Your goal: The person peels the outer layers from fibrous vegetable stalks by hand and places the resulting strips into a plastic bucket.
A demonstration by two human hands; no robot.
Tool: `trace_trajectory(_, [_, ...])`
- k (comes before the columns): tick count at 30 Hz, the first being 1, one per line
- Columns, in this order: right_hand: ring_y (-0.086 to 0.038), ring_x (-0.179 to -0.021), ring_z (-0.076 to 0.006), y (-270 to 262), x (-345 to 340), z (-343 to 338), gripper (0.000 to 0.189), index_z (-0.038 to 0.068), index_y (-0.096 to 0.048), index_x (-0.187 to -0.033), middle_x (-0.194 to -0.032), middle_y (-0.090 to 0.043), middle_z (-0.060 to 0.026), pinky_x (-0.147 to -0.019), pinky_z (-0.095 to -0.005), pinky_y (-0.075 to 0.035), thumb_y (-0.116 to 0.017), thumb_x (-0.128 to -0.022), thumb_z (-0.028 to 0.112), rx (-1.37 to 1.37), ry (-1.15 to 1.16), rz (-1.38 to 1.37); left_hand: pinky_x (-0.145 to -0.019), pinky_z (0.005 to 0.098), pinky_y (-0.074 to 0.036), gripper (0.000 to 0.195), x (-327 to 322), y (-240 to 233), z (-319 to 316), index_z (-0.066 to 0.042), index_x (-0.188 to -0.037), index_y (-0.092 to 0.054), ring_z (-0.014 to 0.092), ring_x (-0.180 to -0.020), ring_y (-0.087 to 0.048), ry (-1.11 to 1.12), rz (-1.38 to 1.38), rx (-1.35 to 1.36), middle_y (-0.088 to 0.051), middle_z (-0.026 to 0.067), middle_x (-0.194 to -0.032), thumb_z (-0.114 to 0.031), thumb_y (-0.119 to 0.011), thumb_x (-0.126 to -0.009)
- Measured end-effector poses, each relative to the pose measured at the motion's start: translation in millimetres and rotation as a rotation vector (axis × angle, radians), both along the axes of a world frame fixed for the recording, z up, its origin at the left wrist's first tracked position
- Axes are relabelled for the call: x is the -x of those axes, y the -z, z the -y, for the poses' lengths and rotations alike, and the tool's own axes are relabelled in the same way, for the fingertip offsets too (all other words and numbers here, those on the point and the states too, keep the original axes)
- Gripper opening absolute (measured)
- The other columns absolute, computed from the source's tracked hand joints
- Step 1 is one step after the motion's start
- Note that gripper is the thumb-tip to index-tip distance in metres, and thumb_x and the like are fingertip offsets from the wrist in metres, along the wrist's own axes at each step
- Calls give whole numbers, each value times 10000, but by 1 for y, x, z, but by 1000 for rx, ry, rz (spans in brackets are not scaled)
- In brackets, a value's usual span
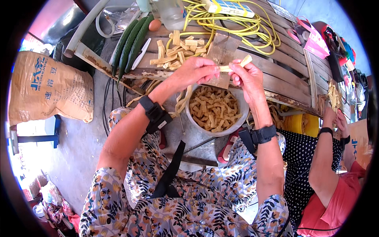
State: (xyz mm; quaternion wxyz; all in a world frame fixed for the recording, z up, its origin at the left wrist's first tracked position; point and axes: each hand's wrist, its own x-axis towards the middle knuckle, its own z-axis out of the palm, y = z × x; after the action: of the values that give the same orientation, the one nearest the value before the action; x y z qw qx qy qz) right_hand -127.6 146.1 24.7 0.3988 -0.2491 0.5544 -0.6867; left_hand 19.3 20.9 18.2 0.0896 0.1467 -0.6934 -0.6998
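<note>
A pale yellow strip (226, 68), which looks like dried bean curd stick, is stretched between my two hands. My left hand (204, 71) pinches its left end, and my right hand (247, 75) holds it near the right end, where a folded or knotted tip sticks up. Behind them a small wooden board (220, 54) lies at the table's edge. Just left of it is a pile of similar short pieces (177, 50). Below my hands stands a round white plastic tub (217, 134) holding many short tan knotted pieces.
Several cucumbers (130, 44), an egg (155, 25) and a white-handled tool (141, 54) lie at the left of the slatted wooden table (275, 68). A coiled yellow cord (257, 26) lies behind. A co-worker's hands (336, 118) work at right. A large sack (50, 86) stands left.
</note>
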Motion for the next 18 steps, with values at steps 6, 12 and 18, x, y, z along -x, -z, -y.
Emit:
trace_trajectory(6, [-525,-551,-84,6,23,32,125,6,-582,-880,-712,-598,-72,-487,-189,-438,-626,-781,69,57,135,0,-443,192,-345,166,33,4,34,-5,-834,-618,40,-497,-416,-249,-64,328,-484,-24,-588,-154,-545,-840])
trace_trajectory(12, [-528,-551,-90,25,32,44,121,3,-585,-878,-713,-597,-70,-486,-194,-438,-623,-784,70,81,224,11,-493,232,-368,140,52,17,35,1,-761,-606,76,-526,-448,-393,-77,344,-512,3,-567,-136,-595,-782])
trace_trajectory(18, [-511,-510,-74,43,27,49,132,-14,-584,-865,-656,-587,-49,-450,-188,-407,-620,-773,72,-10,216,-154,-436,188,-335,113,56,47,44,-34,-805,-625,30,-508,-421,-396,-104,494,-490,-40,-591,-134,-576,-824])
